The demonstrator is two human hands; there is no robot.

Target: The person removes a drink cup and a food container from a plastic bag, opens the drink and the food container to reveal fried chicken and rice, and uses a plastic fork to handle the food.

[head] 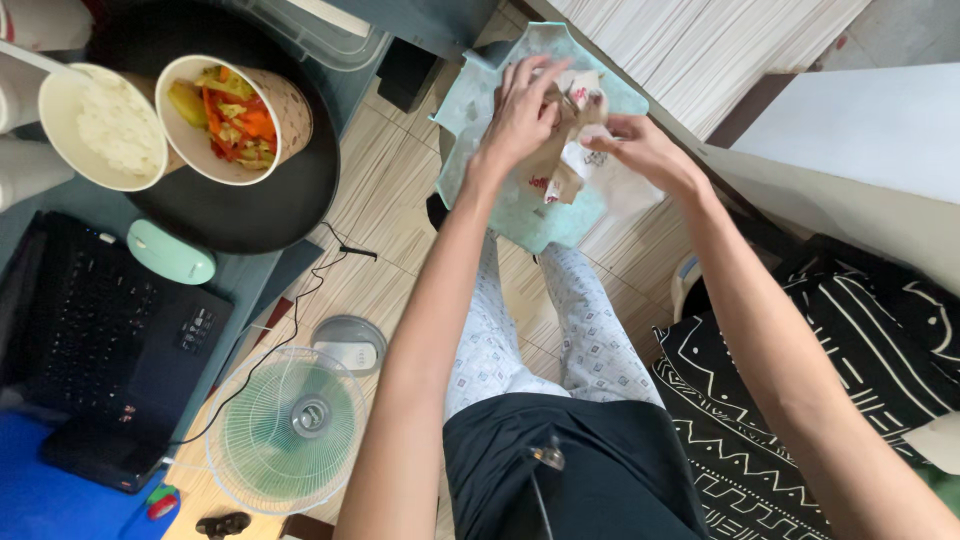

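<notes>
**Paper wrappers bunched in both hands over teal bin**

We hold crumpled brown-and-white paper wrappers (572, 135) above the teal bin (520, 215) on the floor. Left hand (522, 112) has fingers curled, gripping the top of the bundle. Right hand (645, 148) pinches its white edge. On the bench to our left: tub of vegetables (235, 115), tub of rice (105, 125), both on a black tray (250, 215).
</notes>
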